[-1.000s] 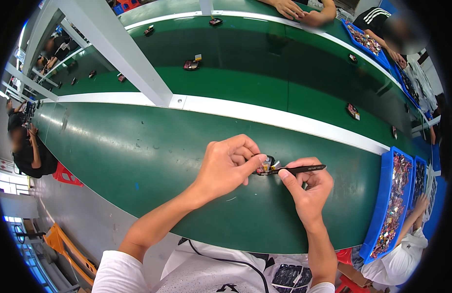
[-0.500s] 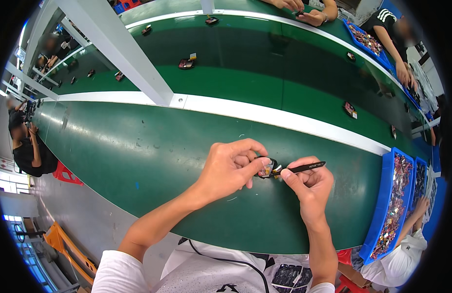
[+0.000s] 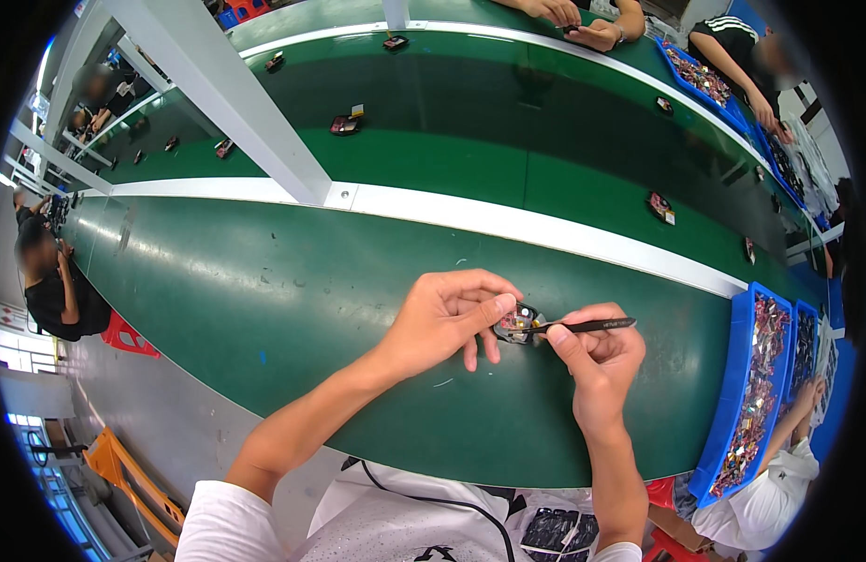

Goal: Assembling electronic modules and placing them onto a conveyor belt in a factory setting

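My left hand (image 3: 455,314) is closed on a small dark-rimmed electronic device (image 3: 519,322) with its inside exposed, held just above the green worktable. Reddish and pale parts show inside it. In my right hand (image 3: 597,351) is a pair of black tweezers (image 3: 597,325), gripped between thumb and fingers like a pen. The tips of the tweezers reach into the device from its right side. My fingers cover part of the device, and what the tips touch is too small to make out.
A blue bin (image 3: 744,393) of small colourful parts stands at the right of the worktable (image 3: 264,290). Beyond a white rail (image 3: 433,208), a green conveyor belt (image 3: 433,159) carries several similar devices. A white post (image 3: 222,94) rises at left. Co-workers sit around.
My left hand and the device have shifted slightly right, and the device shows more of its inside. The tweezers lie flatter. Devices on the belt have moved a little left.
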The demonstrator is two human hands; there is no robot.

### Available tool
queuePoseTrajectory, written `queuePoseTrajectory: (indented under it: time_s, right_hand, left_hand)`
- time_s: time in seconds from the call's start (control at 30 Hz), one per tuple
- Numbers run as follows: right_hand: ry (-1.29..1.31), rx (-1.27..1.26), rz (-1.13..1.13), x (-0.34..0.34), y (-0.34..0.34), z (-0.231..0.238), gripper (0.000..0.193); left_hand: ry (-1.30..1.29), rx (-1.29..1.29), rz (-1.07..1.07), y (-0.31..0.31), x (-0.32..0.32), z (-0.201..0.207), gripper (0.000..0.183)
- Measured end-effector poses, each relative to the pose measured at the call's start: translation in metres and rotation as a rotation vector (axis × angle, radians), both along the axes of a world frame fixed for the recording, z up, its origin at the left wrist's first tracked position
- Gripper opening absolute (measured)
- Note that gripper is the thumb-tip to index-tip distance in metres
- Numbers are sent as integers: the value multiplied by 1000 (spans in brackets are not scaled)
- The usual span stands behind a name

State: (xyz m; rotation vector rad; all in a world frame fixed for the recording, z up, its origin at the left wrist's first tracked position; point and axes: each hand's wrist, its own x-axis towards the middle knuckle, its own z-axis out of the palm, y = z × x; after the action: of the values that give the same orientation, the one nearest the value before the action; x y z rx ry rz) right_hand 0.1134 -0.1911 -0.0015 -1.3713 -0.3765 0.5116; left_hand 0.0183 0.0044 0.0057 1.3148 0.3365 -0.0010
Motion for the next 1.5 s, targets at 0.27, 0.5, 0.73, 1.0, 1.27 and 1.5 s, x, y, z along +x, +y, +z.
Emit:
queuePoseTrajectory:
  time_s: [0.27, 0.5, 0.73, 1.0, 1.27, 1.5]
  right_hand:
    - [-431, -15, -138, -11, 4, -4, 14]
    - [-506, -7, -149, -12, 5, -7, 15]
    - [-496, -6, -153, -13, 6, -6, 15]
    - [-518, -12, -146, -13, 4, -6, 15]
    - [-551, 48, -128, -11, 5, -8, 14]
    - [-565, 23, -124, -12, 4, -8, 15]
  left_hand:
    - [-36, -81, 12, -4, 1, -3, 27]
    - [-106, -58, 54, -6, -1, -3, 25]
    - [-129, -37, 98, -10, -2, -3, 24]
    - [-129, -18, 120, -11, -2, -3, 24]
    - [-172, 21, 135, -12, -5, -3, 23]
    - [-221, 34, 148, -13, -6, -4, 23]
